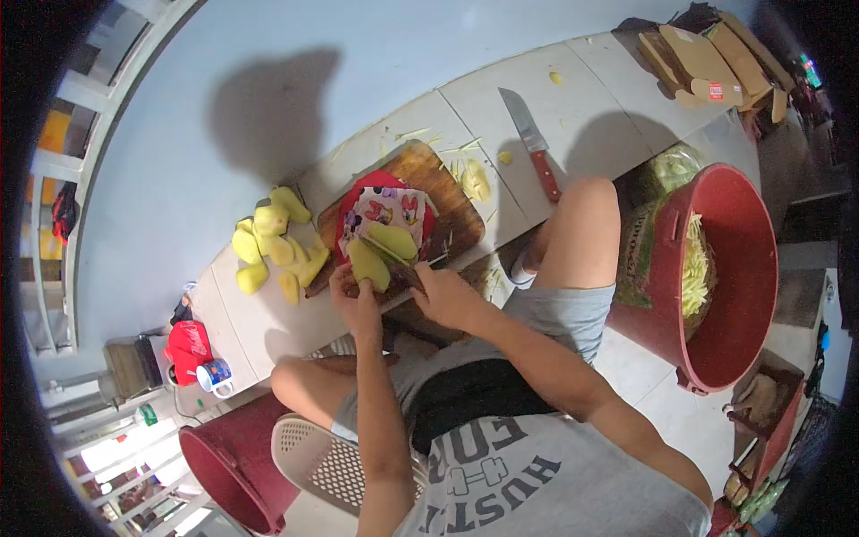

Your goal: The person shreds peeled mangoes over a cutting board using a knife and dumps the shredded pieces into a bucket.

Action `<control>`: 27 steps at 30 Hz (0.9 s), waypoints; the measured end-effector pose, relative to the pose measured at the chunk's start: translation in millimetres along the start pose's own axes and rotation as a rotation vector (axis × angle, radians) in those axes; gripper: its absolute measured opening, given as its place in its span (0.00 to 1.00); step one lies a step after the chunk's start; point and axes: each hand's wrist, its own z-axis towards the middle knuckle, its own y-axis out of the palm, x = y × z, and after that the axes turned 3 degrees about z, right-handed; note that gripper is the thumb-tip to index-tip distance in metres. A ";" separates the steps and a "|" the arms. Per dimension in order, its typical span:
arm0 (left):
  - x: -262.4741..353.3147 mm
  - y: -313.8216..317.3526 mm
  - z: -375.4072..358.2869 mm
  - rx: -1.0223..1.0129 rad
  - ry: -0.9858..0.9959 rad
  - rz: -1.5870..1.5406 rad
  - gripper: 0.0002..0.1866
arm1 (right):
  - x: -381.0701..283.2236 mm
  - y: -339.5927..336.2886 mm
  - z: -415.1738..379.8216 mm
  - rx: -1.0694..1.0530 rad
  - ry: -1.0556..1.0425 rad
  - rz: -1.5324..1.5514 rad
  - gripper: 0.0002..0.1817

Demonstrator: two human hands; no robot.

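Observation:
My left hand [356,295] is closed on a pale green peeled mango piece [367,265], low over the cutting board. In my right hand [446,295] is a knife [412,276], mostly hidden by the fingers, its edge against the fruit. A second mango slice [392,240] lies beside the blade, over a red cloth with a cartoon print [376,204]. That cloth rests on the wooden cutting board [452,192]. Left of the board sits a pile of peeled mangoes [276,234].
A large knife with a red handle [543,170] lies on the white tiled surface [582,85], near scraps. To the right stands a red bucket [658,259] with shredded fruit [696,273]. A blue mug [214,378] and another red bucket [237,470] are at the left.

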 end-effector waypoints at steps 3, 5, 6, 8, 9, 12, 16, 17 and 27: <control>7.2 -3.2 1.4 -0.006 0.385 0.346 0.21 | 1.0 2.9 0.2 -0.029 0.002 -0.051 0.17; 22.9 -0.3 -1.8 -0.194 0.557 0.743 0.25 | -1.6 2.4 -0.1 -0.040 0.019 -0.051 0.17; 22.5 0.7 0.0 -0.192 0.558 0.746 0.25 | -3.3 1.2 -0.1 -0.048 0.040 -0.053 0.17; 20.9 4.8 5.1 -0.215 0.627 0.801 0.27 | -2.3 -2.3 -0.3 -0.045 0.036 -0.061 0.18; 23.1 7.7 6.8 -0.219 0.630 0.801 0.27 | -0.9 -4.8 -1.1 -0.043 0.035 -0.072 0.18; 27.4 12.1 12.8 -0.217 0.719 0.713 0.27 | 0.5 -5.6 -1.6 -0.055 0.016 -0.092 0.19; 36.8 11.9 15.7 -0.358 0.621 0.926 0.26 | -0.9 -0.1 -1.2 -0.060 0.042 -0.058 0.18; 42.1 13.5 16.3 -0.372 0.595 0.946 0.26 | -0.3 0.2 -1.5 -0.043 0.035 -0.059 0.17; 50.4 18.8 50.3 -0.624 0.527 1.114 0.37 | 6.3 -1.9 1.4 -0.020 0.050 0.070 0.18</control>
